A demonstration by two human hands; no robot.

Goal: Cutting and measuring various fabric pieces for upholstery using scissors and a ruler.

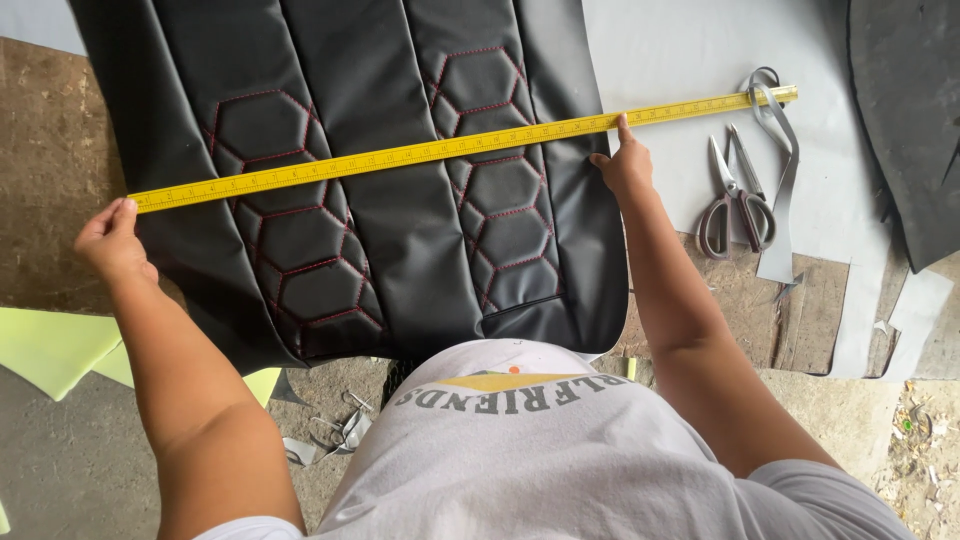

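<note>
Hands sit at either side of a black leatherette seat cover [400, 190] spread flat on the table [50, 150], seen from the head camera looking straight down. The cover has smooth vertical panels and two strips of hexagons quilted in red thread. A long yellow ruler [460, 146] lies across it on a slight slant, its left end lower than its right, reaching from beyond the cover's left edge to well past its right edge.

The left hand [112, 242] rests at the ruler's left end, fingers curled loosely with the thumb up against the tip of the ruler; whether it truly pinches the end or only touches it cannot be told. The right hand [625, 165] sits at the cover's right edge, most fingers folded, the index finger stretched out and pressing down on the ruler just where the cover ends.

To the right, on a grey sheet [670, 50], a pair of scissors [735, 195] lies shut, handles toward the person, beside a grey strap [785, 150] looped near the ruler's far end. A dark piece of material [910, 110] fills the upper right corner. Yellow-green foam [50, 350] lies below the table at the left, and a second pair of scissors [350, 425] rests on the floor near the person's grey shirt [520, 450].
</note>
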